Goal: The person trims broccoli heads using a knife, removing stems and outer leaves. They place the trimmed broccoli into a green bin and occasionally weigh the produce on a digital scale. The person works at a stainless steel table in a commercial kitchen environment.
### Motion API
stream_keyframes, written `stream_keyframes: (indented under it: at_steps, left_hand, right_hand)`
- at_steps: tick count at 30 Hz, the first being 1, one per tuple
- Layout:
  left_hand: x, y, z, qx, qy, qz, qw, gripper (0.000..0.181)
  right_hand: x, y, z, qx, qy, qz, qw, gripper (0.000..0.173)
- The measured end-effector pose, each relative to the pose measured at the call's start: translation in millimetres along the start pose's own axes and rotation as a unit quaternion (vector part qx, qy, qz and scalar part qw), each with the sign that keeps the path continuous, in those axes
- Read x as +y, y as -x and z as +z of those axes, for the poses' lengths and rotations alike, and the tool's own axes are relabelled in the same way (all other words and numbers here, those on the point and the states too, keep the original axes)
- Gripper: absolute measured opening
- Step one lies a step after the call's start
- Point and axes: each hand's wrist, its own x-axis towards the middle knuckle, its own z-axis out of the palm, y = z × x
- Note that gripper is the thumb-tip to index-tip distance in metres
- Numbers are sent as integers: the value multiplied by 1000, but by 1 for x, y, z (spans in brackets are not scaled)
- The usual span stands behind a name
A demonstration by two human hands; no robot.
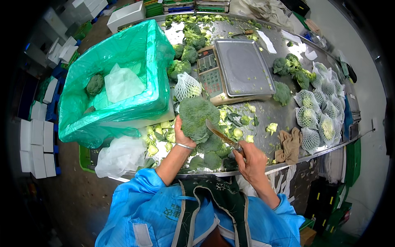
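Note:
A large broccoli head (197, 117) rests in my left hand (182, 133), its dark green crown turned up towards me. My right hand (253, 160) grips the handle of a knife (222, 136), whose stained blade points up and left. The blade's tip lies over the right side of the crown; whether it touches cannot be told. Beneath and below the held head are cut broccoli pieces and leaves (213, 159) along the table's near edge. Pale stem offcuts (237, 132) are scattered around the blade. Just beyond the crown sits a broccoli in a white foam net (187, 87).
To the left stands a box lined with green plastic film (154, 92), holding broccoli and a white sheet. A weighing scale (243, 68) occupies the table's middle. Netted broccoli (327, 105) are piled at right, near a brown cloth (288, 145). Loose broccoli (191, 52) lie behind.

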Motion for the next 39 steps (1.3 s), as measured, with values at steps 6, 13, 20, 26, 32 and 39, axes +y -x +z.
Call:
stream_keyframes:
  at_steps: [6, 13, 20, 26, 32, 39]
  left_hand:
    - [-3, 2, 14, 45, -21, 5, 999, 52]
    - [2, 0, -5, -24, 35, -20, 999, 54]
    - [6, -2, -16, -48, 29, -24, 998, 55]
    - [10, 1, -9, -91, 39, -42, 994, 54]
    - [11, 2, -6, -43, -20, -29, 998, 52]
    - [-2, 0, 5, 60, -53, -2, 997, 53]
  right_hand:
    - [3, -1, -7, 73, -100, 118, 985, 25]
    - [-1, 2, -11, -79, -134, 78, 985, 22]
    - [-1, -8, -16, -164, -142, 56, 975, 22]
    - [-5, -17, -32, -258, -160, 97, 948, 21]
    - [-11, -7, -23, -189, -88, 92, 974, 20]
    - [-6, 6, 12, 32, 2, 28, 999, 25]
